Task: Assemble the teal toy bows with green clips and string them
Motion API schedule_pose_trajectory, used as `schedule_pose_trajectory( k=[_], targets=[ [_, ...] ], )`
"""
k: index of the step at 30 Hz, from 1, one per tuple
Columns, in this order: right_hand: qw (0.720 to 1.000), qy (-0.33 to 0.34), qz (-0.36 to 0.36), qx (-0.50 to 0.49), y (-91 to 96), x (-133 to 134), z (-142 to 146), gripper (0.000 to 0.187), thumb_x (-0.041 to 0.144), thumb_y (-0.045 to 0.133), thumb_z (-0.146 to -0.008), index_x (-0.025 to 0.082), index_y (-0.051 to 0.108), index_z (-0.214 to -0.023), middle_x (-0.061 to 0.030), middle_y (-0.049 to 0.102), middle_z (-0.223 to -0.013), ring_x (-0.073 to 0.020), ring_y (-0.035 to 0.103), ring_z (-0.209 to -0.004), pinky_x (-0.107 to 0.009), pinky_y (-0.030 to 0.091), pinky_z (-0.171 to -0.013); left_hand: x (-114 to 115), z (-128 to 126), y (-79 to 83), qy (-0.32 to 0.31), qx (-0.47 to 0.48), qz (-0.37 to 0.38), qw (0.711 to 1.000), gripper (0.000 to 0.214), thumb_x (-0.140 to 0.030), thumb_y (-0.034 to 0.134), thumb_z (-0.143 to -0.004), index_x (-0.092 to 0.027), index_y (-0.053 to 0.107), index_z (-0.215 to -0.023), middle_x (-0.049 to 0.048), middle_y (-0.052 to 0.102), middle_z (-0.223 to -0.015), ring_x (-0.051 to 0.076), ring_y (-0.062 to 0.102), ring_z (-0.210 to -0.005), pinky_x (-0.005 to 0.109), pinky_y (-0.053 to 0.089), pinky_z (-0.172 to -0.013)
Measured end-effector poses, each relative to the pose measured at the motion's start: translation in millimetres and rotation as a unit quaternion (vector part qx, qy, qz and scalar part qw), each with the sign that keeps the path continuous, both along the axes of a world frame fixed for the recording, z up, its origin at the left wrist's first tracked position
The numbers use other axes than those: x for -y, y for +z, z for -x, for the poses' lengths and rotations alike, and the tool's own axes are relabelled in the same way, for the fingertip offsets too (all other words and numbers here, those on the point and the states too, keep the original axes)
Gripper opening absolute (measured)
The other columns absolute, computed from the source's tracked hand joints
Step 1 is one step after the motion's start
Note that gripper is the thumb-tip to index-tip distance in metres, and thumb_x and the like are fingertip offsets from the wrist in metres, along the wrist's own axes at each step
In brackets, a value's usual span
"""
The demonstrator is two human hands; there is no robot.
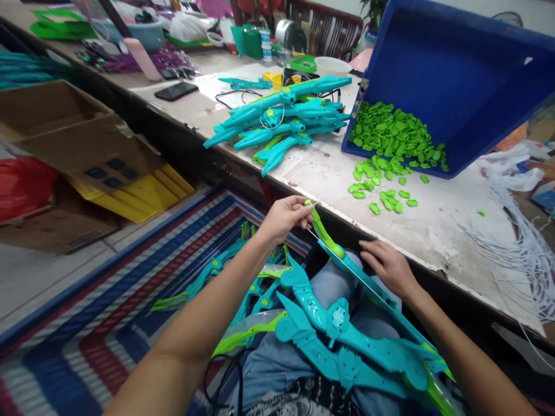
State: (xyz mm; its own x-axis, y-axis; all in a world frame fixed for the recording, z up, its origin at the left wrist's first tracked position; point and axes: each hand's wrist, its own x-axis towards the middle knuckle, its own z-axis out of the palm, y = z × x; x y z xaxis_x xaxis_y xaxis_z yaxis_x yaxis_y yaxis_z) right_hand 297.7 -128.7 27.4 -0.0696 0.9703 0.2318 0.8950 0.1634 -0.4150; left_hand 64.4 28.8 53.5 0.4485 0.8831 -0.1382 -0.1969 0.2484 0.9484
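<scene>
My left hand (284,216) pinches the green tip (318,225) of a teal toy bow (347,315) that lies across my lap. A thin white string (342,263) runs from that tip down along the bow. My right hand (388,266) rests on the bow's teal limb just below the table edge, fingers curled over it and the string. More teal and green bow parts (260,306) lie on my lap and at my left side.
A blue bin (459,75) is tipped on the table (433,231), spilling small green pieces (390,144). A pile of finished teal bows (281,121) lies behind. White strings (520,248) at right. Cardboard boxes (82,150) and a striped mat (108,306) on the floor.
</scene>
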Motion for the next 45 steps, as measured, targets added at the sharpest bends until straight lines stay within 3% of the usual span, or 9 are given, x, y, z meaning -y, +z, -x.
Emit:
schedule_pose_trajectory(
  k=[7, 15, 20, 24, 28, 32, 36, 40, 45],
  targets=[
    [0.980, 0.107, -0.050, -0.160, 36.3, -119, 69, 0.020, 0.030, 0.058, -0.087, 0.018, 0.069, -0.098, -0.0030, 0.064, -0.084, -0.0139, 0.060, -0.076, -0.026, 0.049, -0.069, 13, 18, -6.2, -0.006, 0.006, 0.008, 1.000, 0.025, -0.023, 0.076, -0.072, -0.010, 0.060, -0.087, 0.0006, 0.065, -0.055, 0.007, 0.053, -0.040, 0.018, 0.043, -0.043],
    [0.974, 0.161, -0.057, -0.149, 35.1, -121, 103, 0.010, 0.019, 0.061, -0.077, 0.018, 0.061, -0.067, 0.0012, 0.058, -0.066, -0.0123, 0.052, -0.063, -0.026, 0.040, -0.063, 16, 42, -18.0, -0.057, -0.061, -0.009, 0.996, 0.029, -0.036, 0.072, -0.076, -0.015, 0.056, -0.087, -0.0018, 0.062, -0.056, 0.011, 0.057, -0.044, 0.021, 0.044, -0.045],
    [0.982, 0.033, -0.070, -0.172, 33.8, -148, 94, 0.012, 0.012, 0.065, -0.071, 0.018, 0.060, -0.062, 0.0029, 0.057, -0.062, -0.0111, 0.050, -0.059, -0.026, 0.038, -0.060, 34, 37, -39.1, 0.101, -0.124, -0.156, 0.975, 0.011, -0.024, 0.066, -0.079, -0.016, 0.057, -0.077, 0.0009, 0.064, -0.076, 0.012, 0.061, -0.069, 0.021, 0.046, -0.062],
    [0.943, -0.155, -0.209, -0.207, 55.2, -185, 63, 0.019, 0.006, 0.058, -0.073, 0.020, 0.053, -0.061, 0.0026, 0.050, -0.060, -0.0122, 0.046, -0.059, -0.030, 0.038, -0.063, 50, 28, -47.3, 0.134, -0.083, -0.209, 0.965, 0.012, -0.017, 0.053, -0.083, -0.018, 0.065, -0.087, 0.0021, 0.064, -0.083, 0.012, 0.059, -0.077, 0.022, 0.045, -0.066],
    [0.919, -0.105, -0.265, -0.274, 61.8, -155, 91, 0.008, 0.016, 0.062, -0.077, 0.020, 0.059, -0.071, -0.0008, 0.056, -0.069, -0.0151, 0.053, -0.067, -0.032, 0.044, -0.067, 42, 27, -39.6, 0.062, -0.036, -0.120, 0.990, 0.017, -0.019, 0.056, -0.078, -0.017, 0.072, -0.079, 0.0048, 0.067, -0.085, 0.016, 0.060, -0.084, 0.027, 0.046, -0.076],
    [0.939, 0.031, -0.167, -0.298, 23.7, -89, 148, 0.008, 0.025, 0.061, -0.085, 0.020, 0.062, -0.078, -0.0033, 0.058, -0.089, -0.0184, 0.059, -0.094, -0.037, 0.049, -0.086, 21, 32, -30.8, 0.013, 0.059, 0.084, 0.995, 0.027, -0.035, 0.056, -0.081, -0.015, 0.073, -0.083, 0.0067, 0.070, -0.083, 0.018, 0.062, -0.082, 0.027, 0.047, -0.071],
    [0.926, -0.004, -0.150, -0.346, -15.9, -71, 166, 0.008, 0.025, 0.062, -0.084, 0.020, 0.065, -0.079, -0.0041, 0.053, -0.094, -0.0182, 0.057, -0.099, -0.037, 0.049, -0.091, 11, 45, -24.2, 0.053, -0.069, -0.008, 0.996, 0.006, -0.017, 0.065, -0.069, -0.014, 0.070, -0.068, 0.0046, 0.069, -0.078, 0.016, 0.062, -0.080, 0.027, 0.047, -0.076],
    [0.911, -0.054, -0.133, -0.386, -27.5, -80, 165, 0.009, 0.025, 0.063, -0.082, 0.018, 0.066, -0.077, -0.0040, 0.052, -0.091, -0.0163, 0.058, -0.092, -0.032, 0.051, -0.082, 14, 55, -16.5, 0.136, -0.236, -0.208, 0.940, 0.011, -0.010, 0.059, -0.071, -0.016, 0.068, -0.070, 0.0030, 0.069, -0.078, 0.015, 0.062, -0.079, 0.027, 0.048, -0.077],
    [0.885, -0.115, -0.175, -0.416, -20.7, -88, 170, 0.011, 0.026, 0.064, -0.081, 0.017, 0.067, -0.075, -0.0027, 0.052, -0.085, -0.0134, 0.057, -0.083, -0.026, 0.052, -0.072, 25, 48, -13.2, 0.123, -0.080, -0.063, 0.987, 0.013, -0.015, 0.057, -0.078, -0.012, 0.068, -0.084, 0.0040, 0.069, -0.073, 0.009, 0.057, -0.050, 0.019, 0.042, -0.045]
  ],
)
